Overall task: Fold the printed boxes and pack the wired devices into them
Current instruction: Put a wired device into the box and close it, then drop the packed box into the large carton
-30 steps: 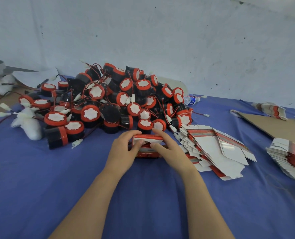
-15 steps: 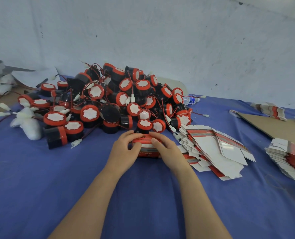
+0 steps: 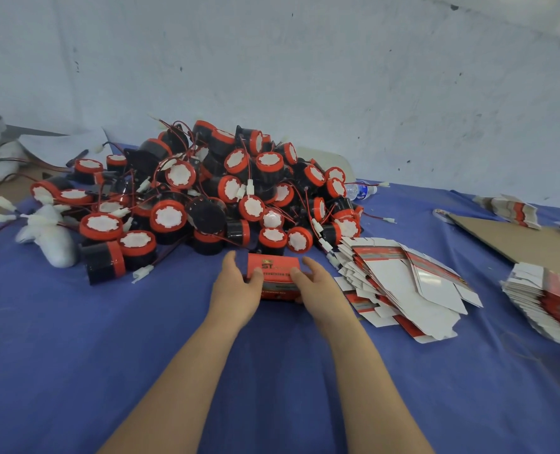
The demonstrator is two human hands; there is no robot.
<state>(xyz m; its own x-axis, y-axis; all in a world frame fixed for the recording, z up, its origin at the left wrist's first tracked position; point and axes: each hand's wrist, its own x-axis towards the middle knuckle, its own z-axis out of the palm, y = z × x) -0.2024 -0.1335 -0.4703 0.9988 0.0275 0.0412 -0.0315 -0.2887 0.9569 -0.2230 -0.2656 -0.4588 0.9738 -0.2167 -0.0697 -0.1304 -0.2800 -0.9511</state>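
Note:
A red printed box (image 3: pixel 273 267) stands closed on the blue cloth, right in front of a big heap of black-and-red wired devices (image 3: pixel 206 198). My left hand (image 3: pixel 236 286) grips the box's left side, thumb on its front face. My right hand (image 3: pixel 317 286) holds the right side the same way. A fanned pile of flat unfolded boxes (image 3: pixel 403 283) lies just right of my right hand.
A second stack of flat boxes (image 3: pixel 547 303) sits at the right edge, with a cardboard sheet (image 3: pixel 520 240) behind it. White foam wads (image 3: pixel 51 237) lie at the left. A water bottle (image 3: pixel 360 190) lies behind the heap, near the white wall.
The white top flap seen a second ago is now folded down, so the box shows a closed red top. My fingers have slid from the top to its sides.

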